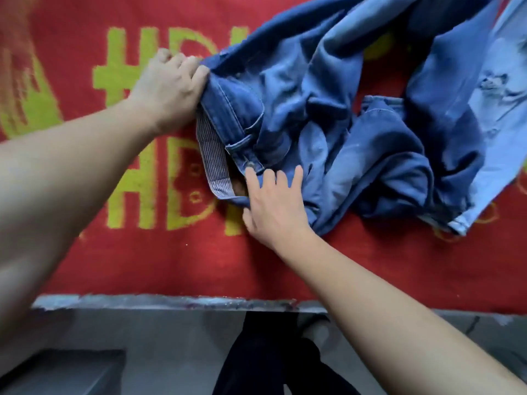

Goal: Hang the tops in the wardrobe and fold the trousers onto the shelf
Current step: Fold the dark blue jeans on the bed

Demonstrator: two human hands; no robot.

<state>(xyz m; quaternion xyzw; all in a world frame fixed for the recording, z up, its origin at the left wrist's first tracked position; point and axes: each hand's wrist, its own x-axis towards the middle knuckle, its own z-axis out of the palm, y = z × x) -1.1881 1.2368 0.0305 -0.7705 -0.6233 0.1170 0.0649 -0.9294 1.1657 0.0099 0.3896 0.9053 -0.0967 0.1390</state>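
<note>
Risk: left hand point(168, 89) tugs waistband point(225, 109) while legs point(456, 124) lie twisted, so creases get folded in; right hand point(273, 201) may slip, jeans point(356, 132) skid. Left fingers curled round waistband, gripping. Right flat, fingers straight and spread, pressing denim beside button point(250, 165). Jeans crumpled on red cloth point(142, 266); shelf unseen.

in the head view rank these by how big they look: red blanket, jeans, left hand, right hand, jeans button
1. red blanket
2. jeans
3. left hand and right hand: these look about alike, so I won't rank them against each other
4. jeans button
</note>
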